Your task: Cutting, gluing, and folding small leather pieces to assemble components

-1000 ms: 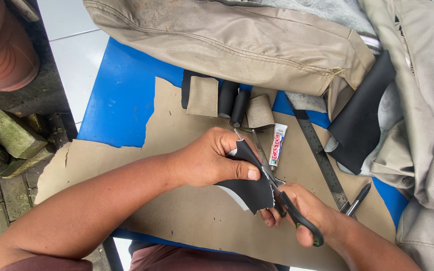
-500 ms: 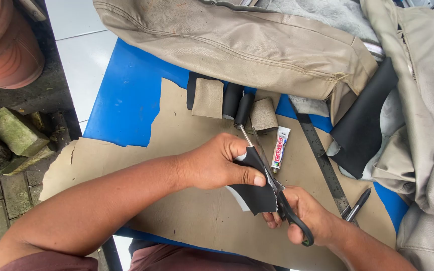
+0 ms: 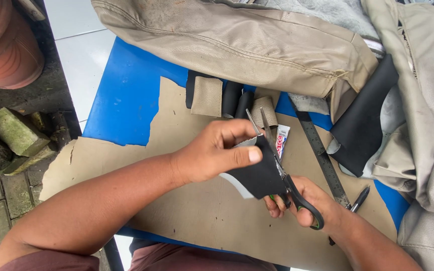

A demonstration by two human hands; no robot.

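The black patch [image 3: 259,175] is pinched in the left hand [image 3: 212,153]; its lower edge is hidden. The scissors [image 3: 282,173], gripped by the right hand [image 3: 302,200], are now opened wider than before.

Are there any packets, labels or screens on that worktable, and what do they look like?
Small tube: lies on the brown cardboard sheet just beyond the scissors, partly hidden by them; flat, narrow, white with red and blue print.
No screens or signs are in view.

Steel ruler [image 3: 322,155], pen [image 3: 359,198] (black), flowerpot [image 3: 6,55]
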